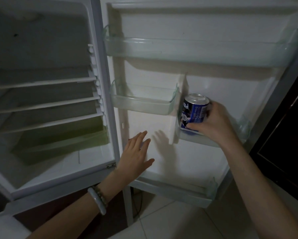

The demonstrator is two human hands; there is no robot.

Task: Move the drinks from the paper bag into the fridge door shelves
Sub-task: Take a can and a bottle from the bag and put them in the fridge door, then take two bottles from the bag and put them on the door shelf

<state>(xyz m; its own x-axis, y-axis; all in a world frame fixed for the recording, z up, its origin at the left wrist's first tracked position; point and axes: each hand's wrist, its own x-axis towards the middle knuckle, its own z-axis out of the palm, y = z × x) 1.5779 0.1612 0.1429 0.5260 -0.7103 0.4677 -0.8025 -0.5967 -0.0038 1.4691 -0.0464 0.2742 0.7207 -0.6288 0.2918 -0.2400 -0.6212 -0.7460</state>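
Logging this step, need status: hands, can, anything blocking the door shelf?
Right hand shut on blue can, lowering it into right middle door shelf. Left hand open, flat near door panel, empty. Shelf otherwise bare, nothing blocking.

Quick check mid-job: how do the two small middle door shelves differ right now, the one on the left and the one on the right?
The left small shelf sits higher on the door and holds nothing; the right small shelf sits lower and has the blue can going into it, gripped by the right hand. A white divider separates them. Both are clear plastic bins. The left hand is open near the door panel.
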